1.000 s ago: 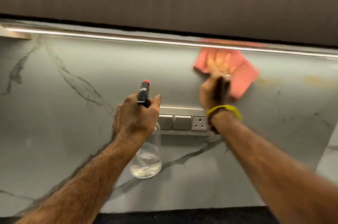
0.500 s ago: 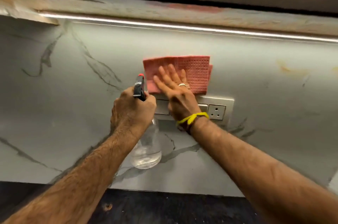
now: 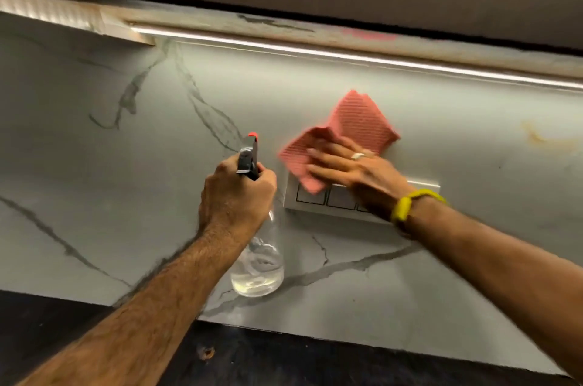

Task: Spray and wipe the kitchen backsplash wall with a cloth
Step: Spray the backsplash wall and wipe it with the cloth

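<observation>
A pink cloth (image 3: 342,136) is pressed flat against the grey marble backsplash (image 3: 126,171) by the right hand (image 3: 356,169), whose fingers are straight and spread over it; nothing is curled round. The cloth's lower corner overlaps the top of a white switch plate (image 3: 318,201). A clear spray bottle (image 3: 257,265) is held in the left hand (image 3: 236,196), whose grip is closed round the neck below the black trigger head, just left of the cloth. A yellow band (image 3: 410,202) is worn on the right wrist. A dark counter (image 3: 284,357) lies below.
</observation>
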